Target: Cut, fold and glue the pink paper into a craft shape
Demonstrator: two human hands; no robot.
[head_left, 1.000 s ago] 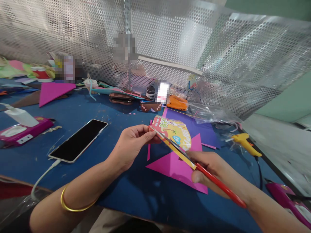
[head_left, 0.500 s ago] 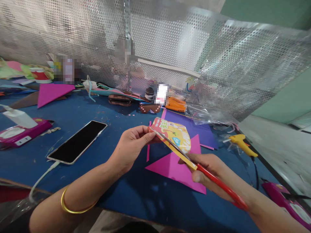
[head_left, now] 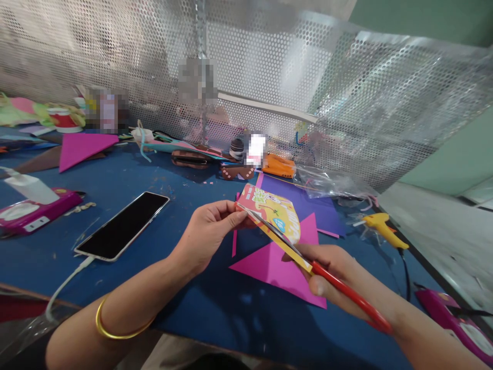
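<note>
My left hand pinches the left end of a printed red and yellow card between thumb and fingers. In my right hand is a pair of red-handled scissors, its blades lying along the card's lower edge with their tips near my left fingertips. A narrow yellow strip of the card runs beneath the blades. Below, on the table, lies a pink paper piece with pointed corners, partly covered by my right hand. Behind the card rests a purple sheet.
A black-screened phone with a white cable lies to the left, near a magenta power strip. A yellow glue gun is at right. Orange pliers-like handles and a clear plastic bag sit by the perforated metal screen.
The printed card has tilted and shifted slightly to the left against the blades. My left hand stays in place; my right thumb has moved a little.
</note>
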